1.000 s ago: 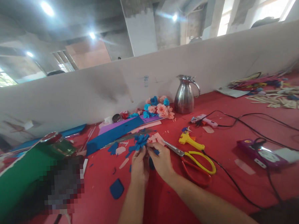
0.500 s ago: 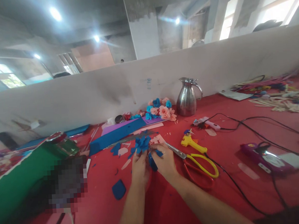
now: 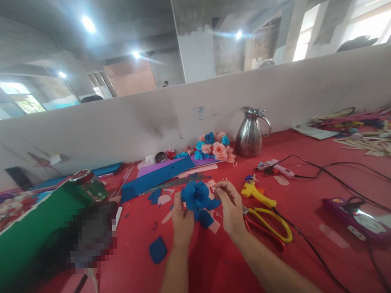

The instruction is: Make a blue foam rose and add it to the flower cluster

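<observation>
A blue foam flower is held up just above the red table, between both of my hands. My left hand is closed round its lower left part. My right hand pinches a petal on its right side with thumb and forefinger. Below the flower a loose blue foam piece lies on the table. Scissors with yellow and red handles rest just right of my right hand.
A yellow glue gun, a white glue gun with black cables, a steel jug, finished pink and blue flowers, blue and purple foam sheets, a green roll and a purple device lie around. A grey partition backs the table.
Both hands lifted the blue flower and turned it, so it now shows as a fuller bloom. My right hand shifted from under the flower to pinching a petal at its right.
</observation>
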The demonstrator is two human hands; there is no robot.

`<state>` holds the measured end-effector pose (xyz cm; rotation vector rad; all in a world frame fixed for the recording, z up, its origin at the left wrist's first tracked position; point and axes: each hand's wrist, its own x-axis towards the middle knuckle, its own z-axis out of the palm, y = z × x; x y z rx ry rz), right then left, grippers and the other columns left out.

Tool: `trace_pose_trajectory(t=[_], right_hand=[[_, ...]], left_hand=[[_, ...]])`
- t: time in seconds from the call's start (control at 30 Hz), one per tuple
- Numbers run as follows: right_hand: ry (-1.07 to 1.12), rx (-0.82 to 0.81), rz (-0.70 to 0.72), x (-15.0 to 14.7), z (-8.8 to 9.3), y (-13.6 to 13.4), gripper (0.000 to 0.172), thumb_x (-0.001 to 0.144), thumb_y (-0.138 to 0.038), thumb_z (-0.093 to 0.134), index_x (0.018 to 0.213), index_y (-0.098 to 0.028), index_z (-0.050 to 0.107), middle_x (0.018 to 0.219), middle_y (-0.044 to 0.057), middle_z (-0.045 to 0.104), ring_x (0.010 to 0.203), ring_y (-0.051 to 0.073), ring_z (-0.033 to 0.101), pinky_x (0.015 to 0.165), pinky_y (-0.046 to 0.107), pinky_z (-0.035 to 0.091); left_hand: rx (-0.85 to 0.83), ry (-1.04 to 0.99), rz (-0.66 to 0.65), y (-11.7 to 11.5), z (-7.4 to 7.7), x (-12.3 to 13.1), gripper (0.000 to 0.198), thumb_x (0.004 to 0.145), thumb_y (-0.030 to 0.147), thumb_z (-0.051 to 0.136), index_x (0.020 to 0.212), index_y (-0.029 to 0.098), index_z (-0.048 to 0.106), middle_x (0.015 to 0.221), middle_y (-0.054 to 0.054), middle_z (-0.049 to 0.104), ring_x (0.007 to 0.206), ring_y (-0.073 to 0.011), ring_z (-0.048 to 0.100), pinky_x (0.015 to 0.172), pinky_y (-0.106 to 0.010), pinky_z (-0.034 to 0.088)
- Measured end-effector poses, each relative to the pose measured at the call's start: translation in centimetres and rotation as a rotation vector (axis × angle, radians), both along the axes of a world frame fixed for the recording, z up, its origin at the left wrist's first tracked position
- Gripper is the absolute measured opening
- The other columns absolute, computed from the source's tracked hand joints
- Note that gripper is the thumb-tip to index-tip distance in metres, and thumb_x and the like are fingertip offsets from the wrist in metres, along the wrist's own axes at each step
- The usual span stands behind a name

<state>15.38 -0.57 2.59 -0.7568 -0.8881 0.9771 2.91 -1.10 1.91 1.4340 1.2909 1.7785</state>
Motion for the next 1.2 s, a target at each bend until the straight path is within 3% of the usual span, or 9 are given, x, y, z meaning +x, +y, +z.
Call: trace_pose_trajectory(t=[0.23, 0.43, 0.67, 0.97, 1.07, 1.2], right_hand=[[-0.196, 0.066, 0.124, 0.1, 0.9, -1.0, 0.020, 0.083, -0.034, 0.053, 0.070, -0.019, 0.056, 0.064, -0.002, 0.048, 0.062, 0.013, 0.044, 0.059, 0.024, 0.036], [-0.363, 0.080, 0.086, 0.0, 0.9, -1.0, 0.018, 0.078, -0.029, 0.053, 0.064, -0.018, 0.053, 0.060, -0.002, 0.049, 0.061, 0.013, 0.044, 0.061, 0.025, 0.036], [-0.275, 0.026, 0.137, 0.0, 0.9, -0.9, 0.022, 0.081, -0.033, 0.051, 0.065, -0.018, 0.053, 0.060, -0.002, 0.046, 0.059, 0.012, 0.041, 0.057, 0.025, 0.034], [-0.351, 0.046, 0.119, -0.2, 1.2, -1.0, 0.019, 0.077, -0.030, 0.053, 0.062, -0.017, 0.053, 0.057, -0.002, 0.049, 0.056, 0.012, 0.042, 0.056, 0.025, 0.034], [-0.341, 0.039, 0.131, -0.2, 1.1, -1.0, 0.020, 0.078, -0.030, 0.053, 0.062, -0.017, 0.053, 0.057, -0.002, 0.049, 0.057, 0.012, 0.042, 0.056, 0.025, 0.034], [-0.243, -0.002, 0.142, -0.1, 0.9, -0.9, 0.022, 0.080, -0.032, 0.050, 0.065, -0.017, 0.056, 0.059, -0.002, 0.050, 0.058, 0.012, 0.044, 0.055, 0.024, 0.034]], left_hand=[[-0.052, -0.054, -0.008, 0.1, -0.3, -0.1, 0.015, 0.072, 0.029, 0.064, 0.083, 0.019, 0.064, 0.076, -0.001, 0.065, 0.069, -0.0155, 0.057, 0.067, -0.025, 0.046], [-0.050, -0.104, -0.055, 0.1, 0.0, 0.2, 0.017, 0.070, 0.027, 0.066, 0.084, 0.017, 0.067, 0.081, -0.004, 0.068, 0.077, -0.0179, 0.059, 0.074, -0.028, 0.047], [-0.084, -0.193, -0.094, 0.0, 0.2, 0.5, 0.010, 0.065, 0.020, 0.066, 0.075, 0.016, 0.066, 0.073, -0.001, 0.066, 0.067, -0.0139, 0.056, 0.066, -0.024, 0.047], [-0.054, -0.240, -0.068, 0.2, -0.2, 0.3, 0.005, 0.063, 0.016, 0.067, 0.061, 0.017, 0.062, 0.059, 0.003, 0.058, 0.059, -0.0106, 0.052, 0.062, -0.022, 0.046], [-0.081, -0.256, -0.079, 0.2, -0.3, 0.5, 0.005, 0.063, 0.018, 0.068, 0.068, 0.017, 0.065, 0.068, 0.000, 0.065, 0.067, -0.0138, 0.057, 0.066, -0.024, 0.048], [-0.132, -0.380, -0.090, 0.4, -0.1, 0.8, 0.022, 0.065, 0.025, 0.071, 0.085, 0.018, 0.069, 0.076, -0.002, 0.068, 0.065, -0.0138, 0.059, 0.061, -0.025, 0.048]])
